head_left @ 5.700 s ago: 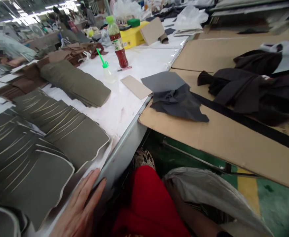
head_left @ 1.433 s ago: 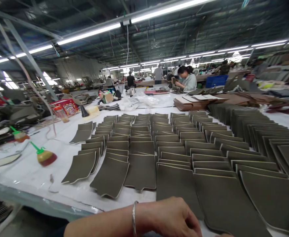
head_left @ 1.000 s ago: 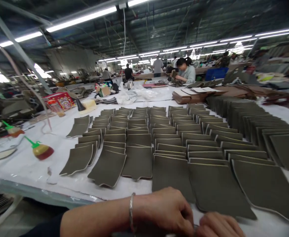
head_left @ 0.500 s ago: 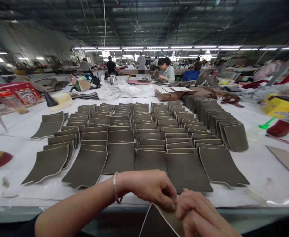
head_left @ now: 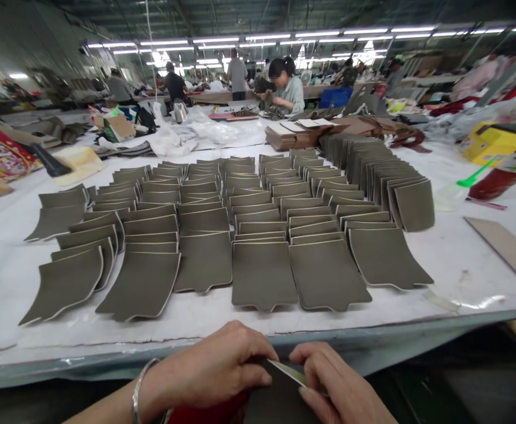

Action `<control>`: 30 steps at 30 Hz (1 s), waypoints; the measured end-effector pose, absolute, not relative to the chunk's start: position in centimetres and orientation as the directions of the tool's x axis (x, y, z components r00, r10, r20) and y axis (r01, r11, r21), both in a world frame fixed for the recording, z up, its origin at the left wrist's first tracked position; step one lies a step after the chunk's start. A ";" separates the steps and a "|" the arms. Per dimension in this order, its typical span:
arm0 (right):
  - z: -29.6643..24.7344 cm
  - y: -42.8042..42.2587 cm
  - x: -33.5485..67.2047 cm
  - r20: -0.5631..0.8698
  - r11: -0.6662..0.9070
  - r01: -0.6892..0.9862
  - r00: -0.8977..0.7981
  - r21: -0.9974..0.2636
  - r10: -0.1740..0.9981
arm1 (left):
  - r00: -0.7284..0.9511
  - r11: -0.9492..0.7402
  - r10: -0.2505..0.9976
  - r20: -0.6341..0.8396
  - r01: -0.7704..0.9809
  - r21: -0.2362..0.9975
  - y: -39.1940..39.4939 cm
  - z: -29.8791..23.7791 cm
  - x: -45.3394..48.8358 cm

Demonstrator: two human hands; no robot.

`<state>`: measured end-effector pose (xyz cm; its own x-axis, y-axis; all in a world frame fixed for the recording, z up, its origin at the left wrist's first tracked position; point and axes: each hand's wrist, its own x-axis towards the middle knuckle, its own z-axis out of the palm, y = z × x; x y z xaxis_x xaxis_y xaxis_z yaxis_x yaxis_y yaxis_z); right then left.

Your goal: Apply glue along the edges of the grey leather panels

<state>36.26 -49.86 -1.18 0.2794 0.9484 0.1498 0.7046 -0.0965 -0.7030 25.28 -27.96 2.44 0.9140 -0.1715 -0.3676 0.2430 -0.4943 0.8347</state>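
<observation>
A dark olive panel (head_left: 279,397), leather-like with a pale edge, is held low in front of me, just off the table's near side. My left hand (head_left: 222,365), a silver bangle on its wrist, pinches the panel's top corner between thumb and fingers. On the other side, my right hand (head_left: 339,383) grips the pale edge with its thumb in front and fingers curled behind. The panel's lower part runs out of the picture. Beyond my hands, rows of similar olive panels (head_left: 264,274) lie overlapping on the table.
The white-covered table (head_left: 173,333) ends just above my hands. A leaning row of panels (head_left: 414,203) stands at the right, near a green-handled brush (head_left: 476,176) and a yellow box (head_left: 496,141). Brown pieces (head_left: 284,138) are stacked behind. A co-worker (head_left: 288,88) sits farther back.
My view has tilted down and the table sits higher in it. Both hands have come back off the table edge; my left hand has shifted left, and more of the panel's pale edge shows between them.
</observation>
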 end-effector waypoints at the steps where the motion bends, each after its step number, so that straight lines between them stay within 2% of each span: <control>1: -1.1 -49.6 36.3 0.126 -0.104 0.684 0.278 -0.722 0.952 | 0.914 -0.486 -0.176 -0.367 0.243 0.839 -28.1 2.2 25.3; 4: -0.8 -49.1 36.2 0.079 -0.132 0.637 0.292 -0.759 0.953 | 0.915 -0.458 -0.204 -0.349 0.226 0.860 -28.3 1.8 25.5; 11: -1.4 -49.4 36.0 0.084 -0.118 0.589 0.303 -0.799 0.949 | 0.913 -0.454 -0.238 -0.332 0.198 0.869 -28.2 2.1 25.3; 21: -0.5 -49.3 36.0 0.006 -0.176 0.589 0.293 -0.788 0.956 | 0.915 -0.317 -0.163 -0.369 0.306 0.898 -29.7 1.2 25.4; 27: -0.4 -49.8 36.2 0.028 -0.160 0.512 0.341 -0.844 0.940 | 0.932 -0.367 -0.169 -0.319 0.241 0.899 -30.6 1.3 25.7; 30: -0.7 -49.9 36.2 -0.025 -0.197 0.482 0.341 -0.854 0.940 | 0.935 -0.392 -0.172 -0.310 0.224 0.892 -30.8 1.5 25.7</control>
<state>36.17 -49.93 -0.67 0.3407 0.9398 -0.0247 0.4819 -0.1972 -0.8538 25.72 -30.78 1.50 0.9350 -0.1715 -0.3104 0.2244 -0.3919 0.8922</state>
